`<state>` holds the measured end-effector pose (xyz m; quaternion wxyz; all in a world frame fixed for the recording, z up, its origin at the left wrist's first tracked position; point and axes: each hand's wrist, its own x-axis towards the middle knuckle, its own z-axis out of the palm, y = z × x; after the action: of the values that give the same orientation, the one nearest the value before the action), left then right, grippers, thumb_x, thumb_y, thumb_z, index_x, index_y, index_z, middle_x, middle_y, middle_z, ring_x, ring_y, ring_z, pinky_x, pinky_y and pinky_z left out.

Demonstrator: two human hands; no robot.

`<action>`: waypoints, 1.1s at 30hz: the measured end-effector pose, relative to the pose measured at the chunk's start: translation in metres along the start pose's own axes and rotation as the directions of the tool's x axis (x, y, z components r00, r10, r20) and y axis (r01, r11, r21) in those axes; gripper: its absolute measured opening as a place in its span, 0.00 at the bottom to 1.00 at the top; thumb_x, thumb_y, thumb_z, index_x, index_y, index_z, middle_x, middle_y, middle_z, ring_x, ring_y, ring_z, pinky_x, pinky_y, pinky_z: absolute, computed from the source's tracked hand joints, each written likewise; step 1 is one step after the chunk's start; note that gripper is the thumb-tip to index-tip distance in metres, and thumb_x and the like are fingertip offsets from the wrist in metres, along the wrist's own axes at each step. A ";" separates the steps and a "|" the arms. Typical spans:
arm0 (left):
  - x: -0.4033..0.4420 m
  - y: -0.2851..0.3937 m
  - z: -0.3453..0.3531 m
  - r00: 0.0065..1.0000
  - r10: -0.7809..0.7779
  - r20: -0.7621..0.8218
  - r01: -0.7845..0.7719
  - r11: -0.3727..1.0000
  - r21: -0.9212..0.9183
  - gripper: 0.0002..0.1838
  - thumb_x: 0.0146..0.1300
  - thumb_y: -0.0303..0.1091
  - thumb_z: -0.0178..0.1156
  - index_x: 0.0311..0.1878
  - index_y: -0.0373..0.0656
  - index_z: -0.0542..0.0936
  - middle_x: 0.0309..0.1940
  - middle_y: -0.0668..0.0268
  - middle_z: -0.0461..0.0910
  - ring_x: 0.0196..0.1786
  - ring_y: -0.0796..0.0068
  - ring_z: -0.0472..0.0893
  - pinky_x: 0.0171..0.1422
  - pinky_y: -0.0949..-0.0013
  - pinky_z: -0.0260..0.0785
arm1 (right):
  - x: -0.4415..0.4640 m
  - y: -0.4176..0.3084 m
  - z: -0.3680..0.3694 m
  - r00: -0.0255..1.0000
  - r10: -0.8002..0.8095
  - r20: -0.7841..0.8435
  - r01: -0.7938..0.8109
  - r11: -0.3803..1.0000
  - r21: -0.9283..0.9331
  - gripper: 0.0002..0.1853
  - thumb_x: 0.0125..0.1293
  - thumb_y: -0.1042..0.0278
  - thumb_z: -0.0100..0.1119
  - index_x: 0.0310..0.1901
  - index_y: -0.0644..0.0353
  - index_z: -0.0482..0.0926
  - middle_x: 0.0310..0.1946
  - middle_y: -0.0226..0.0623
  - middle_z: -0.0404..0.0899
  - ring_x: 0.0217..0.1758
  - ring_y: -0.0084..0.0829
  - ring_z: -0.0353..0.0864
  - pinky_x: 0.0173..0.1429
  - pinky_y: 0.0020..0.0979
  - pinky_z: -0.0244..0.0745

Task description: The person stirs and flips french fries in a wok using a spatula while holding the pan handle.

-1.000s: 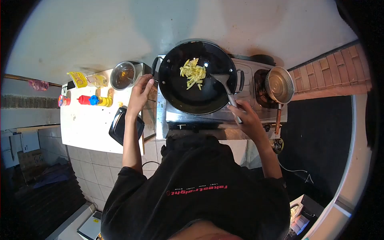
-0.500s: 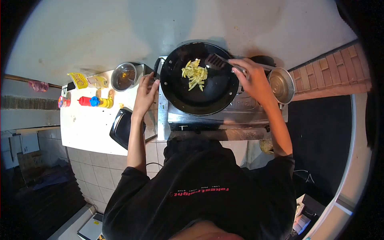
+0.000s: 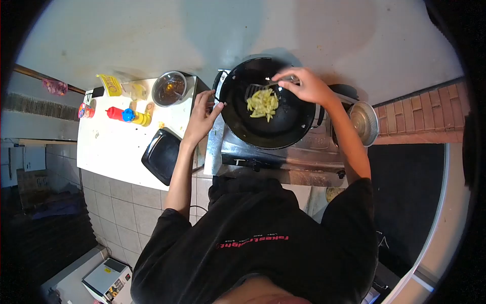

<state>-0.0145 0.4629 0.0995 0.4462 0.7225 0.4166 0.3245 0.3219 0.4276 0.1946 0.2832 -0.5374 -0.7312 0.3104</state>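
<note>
Black wok [image 3: 286, 129], yellow food pieces [image 3: 263, 105], right hand [image 3: 308, 87] clenched around spatula [image 3: 252, 90], left hand [image 3: 203, 117] half-curled at wok's edge, grip unclear

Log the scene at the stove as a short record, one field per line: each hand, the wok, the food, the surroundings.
left hand: at wok's left side; grip unclear
right hand: holding slotted spatula
wok: on stove
food: yellowish pieces in wok, beside spatula head
right of wok: metal pot, partly hidden by forearm
white table: black plate, bowl, red bottle, blue-capped yellow bottle
</note>
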 end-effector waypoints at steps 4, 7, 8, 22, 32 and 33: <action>-0.003 0.000 -0.004 0.999 -0.029 0.016 0.029 0.999 -0.014 0.29 0.71 0.43 0.63 0.68 0.37 0.70 0.64 0.55 0.69 0.54 0.61 0.82 0.53 0.66 0.74 | -0.034 -0.036 -0.012 0.992 -0.053 -0.112 0.043 0.995 -0.092 0.09 0.69 0.68 0.63 0.47 0.62 0.84 0.40 0.43 0.87 0.38 0.35 0.84 0.45 0.34 0.78; -0.001 -0.001 -0.004 1.000 -0.010 0.029 0.011 1.000 -0.026 0.28 0.72 0.43 0.63 0.68 0.37 0.70 0.63 0.55 0.70 0.54 0.62 0.82 0.53 0.66 0.74 | -0.044 -0.034 -0.024 0.971 -0.022 -0.237 0.000 0.996 -0.093 0.09 0.69 0.68 0.63 0.45 0.63 0.84 0.33 0.45 0.86 0.31 0.34 0.84 0.38 0.33 0.76; -0.001 -0.001 -0.003 1.000 -0.008 0.019 0.009 1.000 -0.029 0.28 0.72 0.43 0.63 0.68 0.37 0.70 0.63 0.55 0.70 0.55 0.62 0.82 0.53 0.66 0.74 | -0.046 -0.035 -0.028 0.965 0.064 -0.254 -0.103 0.985 -0.141 0.08 0.69 0.68 0.62 0.44 0.64 0.83 0.30 0.46 0.85 0.29 0.37 0.84 0.37 0.35 0.75; -0.006 0.003 -0.006 0.998 -0.046 0.035 0.046 0.999 -0.009 0.29 0.72 0.43 0.63 0.68 0.38 0.69 0.64 0.54 0.71 0.55 0.60 0.83 0.56 0.64 0.74 | -0.037 -0.022 -0.013 0.898 -0.029 -0.438 -0.085 0.968 -0.238 0.08 0.69 0.68 0.61 0.41 0.65 0.81 0.29 0.51 0.81 0.29 0.48 0.81 0.36 0.38 0.74; -0.006 0.002 -0.004 1.000 0.007 0.021 -0.007 0.999 -0.031 0.30 0.71 0.43 0.63 0.69 0.37 0.69 0.67 0.54 0.69 0.56 0.58 0.82 0.60 0.62 0.74 | -0.019 0.054 0.003 0.934 0.250 -0.255 -0.209 0.961 0.179 0.09 0.72 0.67 0.61 0.43 0.65 0.83 0.27 0.34 0.82 0.29 0.21 0.80 0.36 0.27 0.77; -0.004 0.002 -0.004 1.000 0.007 0.015 -0.007 0.999 -0.034 0.30 0.71 0.43 0.63 0.69 0.37 0.69 0.67 0.54 0.69 0.56 0.58 0.82 0.60 0.62 0.74 | -0.020 0.056 0.008 0.932 0.291 -0.216 -0.202 0.912 0.358 0.09 0.73 0.67 0.60 0.43 0.65 0.84 0.28 0.32 0.82 0.30 0.19 0.80 0.36 0.25 0.78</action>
<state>-0.0188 0.4601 0.1029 0.4604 0.7188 0.4051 0.3276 0.3551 0.4198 0.1450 0.4223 -0.6075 -0.5502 0.3872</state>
